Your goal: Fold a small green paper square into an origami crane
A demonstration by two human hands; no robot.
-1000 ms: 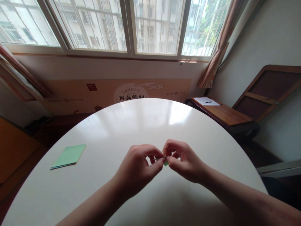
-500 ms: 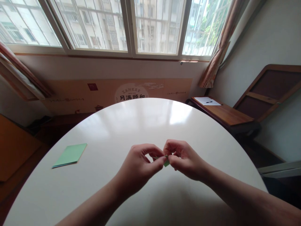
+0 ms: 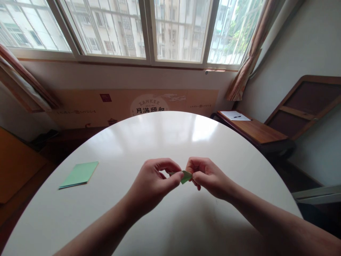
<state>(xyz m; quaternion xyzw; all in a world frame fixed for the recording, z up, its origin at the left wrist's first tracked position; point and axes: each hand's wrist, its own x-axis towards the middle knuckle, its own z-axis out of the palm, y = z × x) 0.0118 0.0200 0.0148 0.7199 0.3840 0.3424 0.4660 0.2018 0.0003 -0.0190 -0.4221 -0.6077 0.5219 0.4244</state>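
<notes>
A small folded piece of green paper (image 3: 186, 176) is held above the table between my two hands. My left hand (image 3: 160, 177) pinches it from the left, thumb on the near side and index finger curled over behind. At its right end, the thumb and bent fingers of my right hand (image 3: 205, 176) grip the paper. Part of the paper is hidden by the fingers. To the left, a stack of square green paper (image 3: 80, 174) lies on the white round table (image 3: 128, 145), with a bluish sheet showing at its lower edge.
Beyond the table's right rim stands a wooden chair (image 3: 266, 131) with a white sheet of paper (image 3: 234, 116) and a dark pen-like object on it. A printed cardboard panel (image 3: 117, 103) is behind the table, below the window (image 3: 176, 32). Curtains (image 3: 242, 78) hang at both sides.
My hands have drawn slightly apart, the left one shifting left. More of the green paper now shows between the fingertips.
</notes>
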